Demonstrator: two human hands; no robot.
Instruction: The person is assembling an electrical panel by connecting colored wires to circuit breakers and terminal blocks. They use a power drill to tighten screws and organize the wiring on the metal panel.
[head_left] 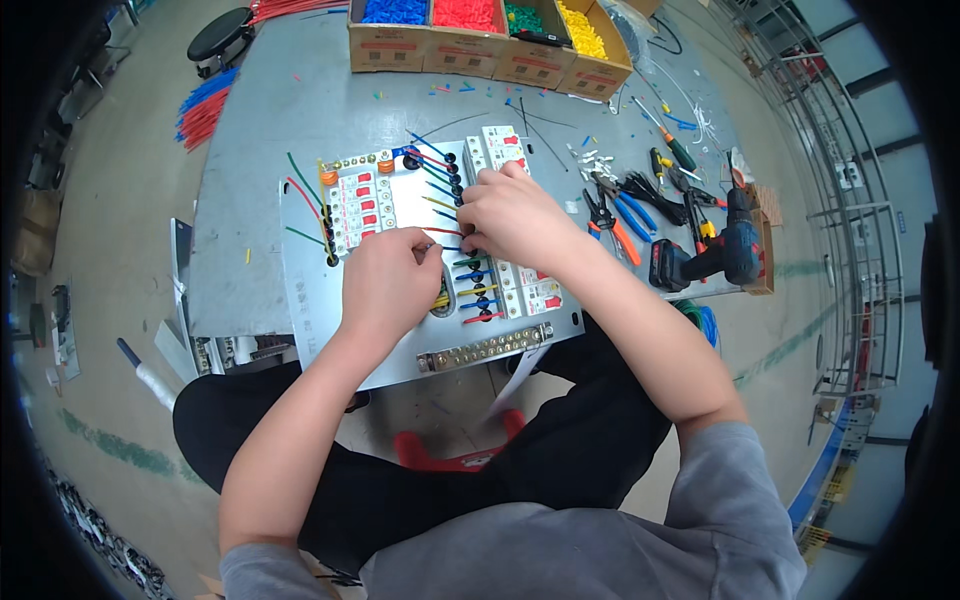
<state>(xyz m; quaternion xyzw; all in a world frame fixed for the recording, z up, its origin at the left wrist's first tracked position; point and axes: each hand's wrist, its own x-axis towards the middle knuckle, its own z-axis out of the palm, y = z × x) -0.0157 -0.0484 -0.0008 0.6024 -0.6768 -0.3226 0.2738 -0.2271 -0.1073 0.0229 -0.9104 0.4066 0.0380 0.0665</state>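
Note:
A light metal mounting plate (335, 335) lies at the table's front edge, reaching over my lap. My left hand (388, 280) is closed in a pinch at the end of a short blue wire (452, 249), over the middle of the plate. My right hand (520, 222) has its fingers curled together at the row of black wire holes; what they grip is hidden. Several short coloured wires (440, 203) stick out of this row. To its right runs a column of circuit breakers (540, 295), partly covered by my right hand. Another breaker block (362, 205) sits left, with green and red wires (300, 195) beside it.
A brass terminal bar (485, 348) crosses the plate's near edge. Cardboard bins (465, 50) of coloured caps stand at the back. Right on the table (270, 110) are pliers (612, 225), black cable ties (655, 200), a screwdriver (678, 148) and a cordless drill (715, 250).

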